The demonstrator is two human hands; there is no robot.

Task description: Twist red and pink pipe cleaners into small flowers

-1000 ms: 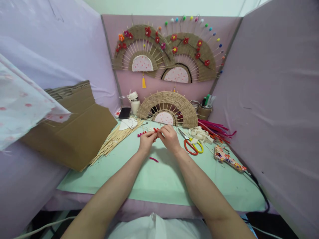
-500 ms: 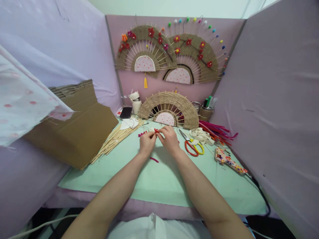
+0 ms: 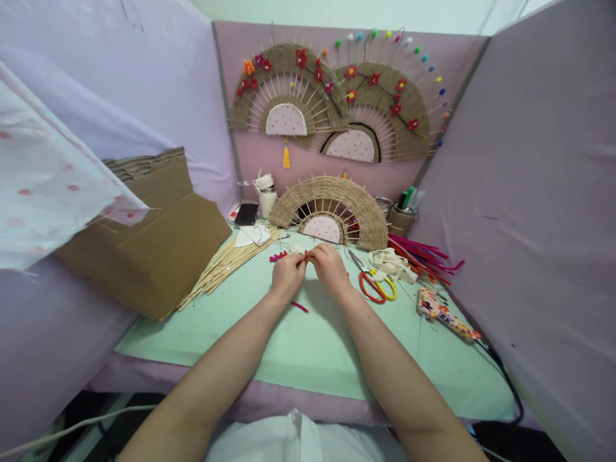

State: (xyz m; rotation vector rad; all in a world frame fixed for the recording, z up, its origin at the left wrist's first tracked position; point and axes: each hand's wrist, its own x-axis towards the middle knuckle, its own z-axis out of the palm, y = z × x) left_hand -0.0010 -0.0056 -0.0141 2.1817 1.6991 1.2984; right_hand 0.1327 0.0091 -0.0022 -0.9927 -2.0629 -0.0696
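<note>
My left hand (image 3: pixel 287 274) and my right hand (image 3: pixel 329 264) meet above the middle of the green tabletop, fingertips pinched together. Between them is a small red pipe cleaner piece (image 3: pixel 306 255), mostly hidden by the fingers. Just left of my left hand lie magenta pipe cleaner pieces (image 3: pixel 278 256). A short magenta pipe cleaner (image 3: pixel 300 307) rests on the table below the hands. Behind them stands a twine-woven fan (image 3: pixel 332 192) with a dotted half-round centre. Scissors (image 3: pixel 374 287) with red and yellow handles lie right of my right hand.
Thin sticks (image 3: pixel 219 266) and cardboard (image 3: pixel 149 250) are at the left. To the right are cream ribbon (image 3: pixel 392 264), a bundle of pipe cleaners (image 3: pixel 428 253) and a patterned glue gun (image 3: pixel 447 314) with a black cord. A bottle (image 3: pixel 266 196) and pen holder (image 3: pixel 402 218) stand behind.
The fingertips have closed further over the red piece, so less of it shows. The whole view has shifted slightly; the things on the table lie as before.
</note>
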